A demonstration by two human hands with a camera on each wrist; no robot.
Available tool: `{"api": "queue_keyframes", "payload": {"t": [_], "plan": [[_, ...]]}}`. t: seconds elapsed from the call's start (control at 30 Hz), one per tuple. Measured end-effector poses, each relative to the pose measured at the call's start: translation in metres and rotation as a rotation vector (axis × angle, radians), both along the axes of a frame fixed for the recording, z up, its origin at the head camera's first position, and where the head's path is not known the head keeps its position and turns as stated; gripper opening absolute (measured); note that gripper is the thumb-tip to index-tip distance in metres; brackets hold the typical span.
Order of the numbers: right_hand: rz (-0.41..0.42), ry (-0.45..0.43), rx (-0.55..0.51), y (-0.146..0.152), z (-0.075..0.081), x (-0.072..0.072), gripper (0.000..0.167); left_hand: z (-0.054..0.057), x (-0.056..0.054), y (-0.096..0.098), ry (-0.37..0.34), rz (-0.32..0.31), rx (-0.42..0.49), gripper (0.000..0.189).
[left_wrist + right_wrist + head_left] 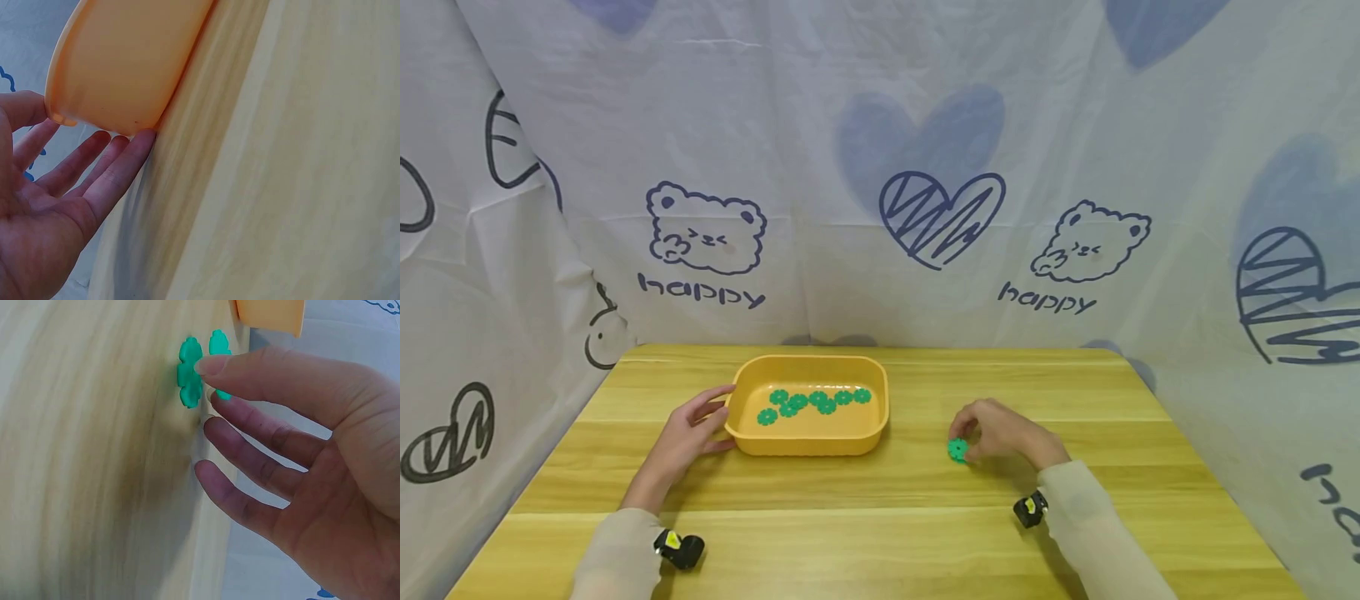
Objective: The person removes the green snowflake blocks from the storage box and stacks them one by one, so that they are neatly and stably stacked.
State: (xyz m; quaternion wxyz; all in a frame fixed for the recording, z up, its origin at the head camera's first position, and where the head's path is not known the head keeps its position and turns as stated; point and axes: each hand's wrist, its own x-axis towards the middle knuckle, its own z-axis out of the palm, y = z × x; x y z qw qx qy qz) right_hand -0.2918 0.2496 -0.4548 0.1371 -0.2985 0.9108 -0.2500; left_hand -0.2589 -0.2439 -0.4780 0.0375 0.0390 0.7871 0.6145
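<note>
My left hand [688, 429] is at the left end of a yellow-orange tray [812, 447], its fingertips touching the outer wall and rim. Several green flower-shaped discs [767, 417] lie inside the tray. To the right of it, my right hand [996, 429] pinches a green flower-shaped disc [957, 450] low over the table, thumb and index finger close together. Up close in the right wrist view, one green disc [190, 374] shows beside the thumb tip, and a second [219, 342] is partly hidden behind the thumb. The other right fingers are loosely bent.
The wood-grain table [865, 533] reaches back to a white cloth [820, 150] printed with bears and hearts, which also hangs on both sides. A small black camera [679, 550] sits at the left wrist, another camera [1030, 509] at the right.
</note>
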Motion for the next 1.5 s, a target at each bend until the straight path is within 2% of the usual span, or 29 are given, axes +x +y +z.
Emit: {"api": "queue_keyframes", "payload": {"t": [0.53,1.03,1.5], "plan": [[-0.025,-0.030,0.001,0.0023,-0.0065,0.0017,0.027,-0.0012,0.0013,0.0000,-0.005,0.001,0.001,0.051],[-0.046,-0.054,-0.009,0.0005,-0.0048,0.0058,0.027,-0.0018,0.0030,0.0007,-0.006,0.008,0.000,0.052],[-0.030,-0.027,-0.008,0.0039,-0.0039,0.0029,0.026,-0.0017,-0.0005,-0.0014,-0.013,0.000,0.005,0.053]]}}
